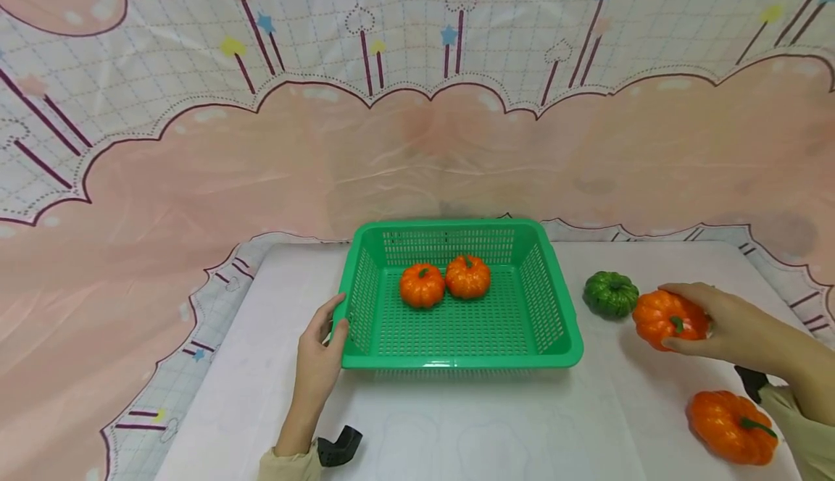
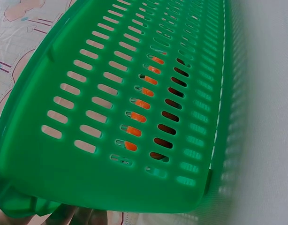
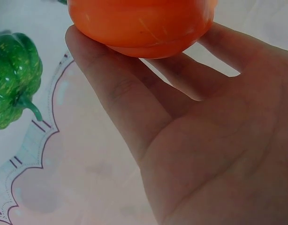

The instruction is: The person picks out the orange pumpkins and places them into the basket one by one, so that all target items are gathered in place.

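My left hand [image 1: 320, 350] grips the left rim of a green plastic basket [image 1: 457, 362], whose slotted side wall [image 2: 104, 115] fills much of the left wrist view. Two small orange pumpkins, one on the left [image 1: 421, 287] and one on the right [image 1: 468, 278], sit side by side inside it. To the right of the basket, my right hand [image 1: 724, 321] holds an orange pumpkin [image 1: 662, 318] between thumb and fingers. That pumpkin [image 3: 144, 26] is cut off by the top edge of the right wrist view. Just left of it is a green pumpkin [image 1: 611, 295].
Another orange pumpkin [image 1: 733, 427] lies near the front right, close to my right sleeve. Everything stands on a white table [image 1: 417, 423]. A patterned cloth [image 1: 457, 155] in pink and white hangs behind and spreads around the table's sides.
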Tool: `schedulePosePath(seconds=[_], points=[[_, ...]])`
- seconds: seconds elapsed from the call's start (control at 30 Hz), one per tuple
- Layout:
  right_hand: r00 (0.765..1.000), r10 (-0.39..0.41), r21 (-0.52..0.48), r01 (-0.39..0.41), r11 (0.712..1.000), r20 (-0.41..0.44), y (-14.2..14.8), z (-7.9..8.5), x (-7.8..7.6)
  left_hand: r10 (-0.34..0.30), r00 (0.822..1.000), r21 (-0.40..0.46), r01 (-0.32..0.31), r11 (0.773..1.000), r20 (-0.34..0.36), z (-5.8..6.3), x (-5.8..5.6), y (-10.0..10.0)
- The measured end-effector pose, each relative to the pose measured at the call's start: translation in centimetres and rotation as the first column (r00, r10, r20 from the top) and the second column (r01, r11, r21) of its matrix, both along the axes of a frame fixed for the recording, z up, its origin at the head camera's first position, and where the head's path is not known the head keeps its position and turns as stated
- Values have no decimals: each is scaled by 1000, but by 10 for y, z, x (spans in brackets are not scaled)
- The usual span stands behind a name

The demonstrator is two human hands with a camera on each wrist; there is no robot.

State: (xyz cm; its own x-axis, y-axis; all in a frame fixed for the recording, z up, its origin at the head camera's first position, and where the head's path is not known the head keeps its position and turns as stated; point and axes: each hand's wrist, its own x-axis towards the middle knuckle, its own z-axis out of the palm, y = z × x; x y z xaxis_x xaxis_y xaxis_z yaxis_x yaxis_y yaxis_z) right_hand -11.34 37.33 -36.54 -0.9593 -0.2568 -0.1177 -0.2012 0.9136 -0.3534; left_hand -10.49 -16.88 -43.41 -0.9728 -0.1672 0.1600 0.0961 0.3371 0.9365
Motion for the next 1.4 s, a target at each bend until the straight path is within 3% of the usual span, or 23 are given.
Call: schedulePosePath(seconds=[0.67,0.9,1.1,1.4], points=[[996,54,-4,-54,999,-65,-21,17,-3,8,1000,2,-8,1000,12,-1,-1,0],[986,88,5,-88,996,-145,-25,23,-1,16,1000,-6,-16,1000,21,0,0,-1],[984,91,-25,-96,995,-151,-32,26,0,6,1000,-8,-6,1000,15,0,-1,0],[954,118,-67,-142,988,-276,-35,30,0,13,1000,-6,-13,1000,11,-1,-1,0]])
